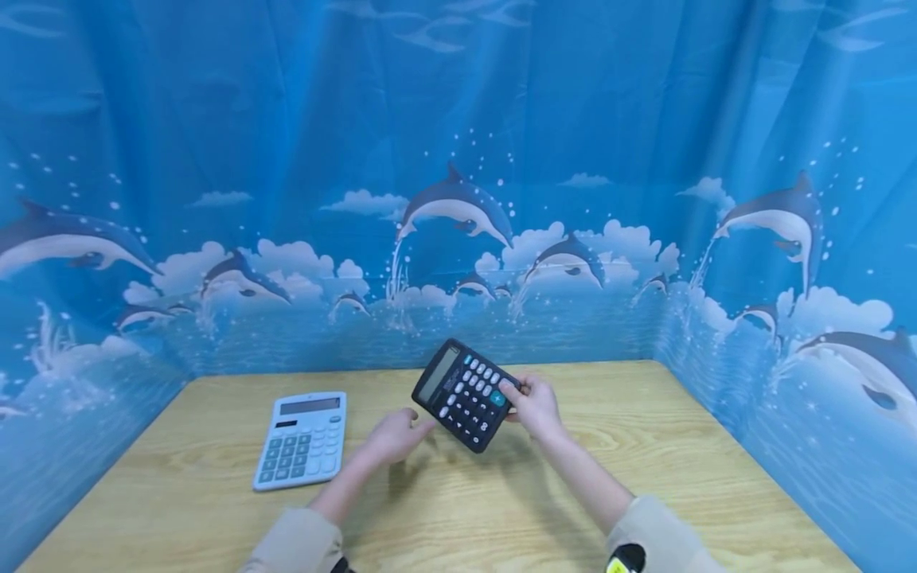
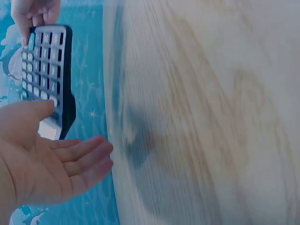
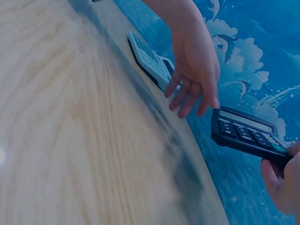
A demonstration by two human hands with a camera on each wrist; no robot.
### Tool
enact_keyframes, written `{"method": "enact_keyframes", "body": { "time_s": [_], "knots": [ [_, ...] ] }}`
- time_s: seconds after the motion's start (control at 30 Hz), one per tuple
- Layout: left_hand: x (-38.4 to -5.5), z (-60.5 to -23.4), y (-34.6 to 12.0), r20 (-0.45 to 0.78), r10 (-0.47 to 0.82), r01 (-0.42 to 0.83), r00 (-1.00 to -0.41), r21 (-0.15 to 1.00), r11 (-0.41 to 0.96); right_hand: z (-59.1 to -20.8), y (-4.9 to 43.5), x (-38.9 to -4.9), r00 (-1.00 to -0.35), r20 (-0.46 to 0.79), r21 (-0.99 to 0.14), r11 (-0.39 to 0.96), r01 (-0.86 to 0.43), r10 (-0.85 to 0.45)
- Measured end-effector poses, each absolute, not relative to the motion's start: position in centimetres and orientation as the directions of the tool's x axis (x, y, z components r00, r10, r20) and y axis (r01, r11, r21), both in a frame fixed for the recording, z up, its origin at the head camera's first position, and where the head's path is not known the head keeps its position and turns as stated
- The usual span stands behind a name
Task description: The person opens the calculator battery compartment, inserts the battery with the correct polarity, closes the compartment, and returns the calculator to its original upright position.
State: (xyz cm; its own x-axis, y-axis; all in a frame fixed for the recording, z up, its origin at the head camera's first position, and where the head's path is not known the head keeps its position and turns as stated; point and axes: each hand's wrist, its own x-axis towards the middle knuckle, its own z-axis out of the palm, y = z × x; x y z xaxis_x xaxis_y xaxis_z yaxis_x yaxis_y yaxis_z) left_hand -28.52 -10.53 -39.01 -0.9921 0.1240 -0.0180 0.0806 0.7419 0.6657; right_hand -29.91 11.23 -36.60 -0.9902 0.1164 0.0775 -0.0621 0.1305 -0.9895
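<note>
A black calculator is held tilted above the table, its keys and display facing up toward the head camera. My right hand pinches its right end, thumb on top by the green key and fingers underneath. Beside its lower left edge is my left hand, with the thumb close to the calculator. In the left wrist view the fingers of that left hand are extended and relaxed, palm showing. A light blue calculator lies face up on the table, left of my left hand.
The wooden table runs back to a blue curtain printed with dolphins and clouds, which also closes off both sides. Shadows of the hands and calculator fall on the tabletop.
</note>
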Motion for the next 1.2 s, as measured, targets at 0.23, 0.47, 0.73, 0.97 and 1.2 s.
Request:
{"method": "enact_keyframes", "body": {
  "time_s": [0.23,0.47,0.73,0.97,1.2],
  "knots": [
    [-28.0,-38.6,-9.8,-0.020,0.049,0.010,-0.999,0.841,0.541,-37.3,9.8,-28.8,-0.997,0.021,-0.994,-0.110,-0.029,0.073],
    [-28.1,-38.5,-9.3,-0.004,-0.008,-0.006,-1.000,0.950,0.311,-37.9,9.6,-28.5,-1.000,0.012,-0.984,-0.176,-0.015,0.017],
    [-27.9,-38.1,-9.3,0.003,-0.033,-0.006,-0.999,0.969,0.247,-38.8,10.3,-28.9,-0.990,0.074,-0.983,-0.175,-0.052,-0.123],
    [-27.7,-38.6,-9.4,-0.032,-0.029,-0.038,-0.999,0.968,0.247,-38.7,10.2,-28.7,-0.989,0.005,-0.999,-0.037,0.000,-0.148],
    [-27.8,-38.7,-9.4,-0.057,-0.045,-0.068,-0.997,0.951,0.301,-39.1,10.3,-28.5,-0.981,-0.030,-0.984,0.176,-0.004,-0.191]
  ]
}}
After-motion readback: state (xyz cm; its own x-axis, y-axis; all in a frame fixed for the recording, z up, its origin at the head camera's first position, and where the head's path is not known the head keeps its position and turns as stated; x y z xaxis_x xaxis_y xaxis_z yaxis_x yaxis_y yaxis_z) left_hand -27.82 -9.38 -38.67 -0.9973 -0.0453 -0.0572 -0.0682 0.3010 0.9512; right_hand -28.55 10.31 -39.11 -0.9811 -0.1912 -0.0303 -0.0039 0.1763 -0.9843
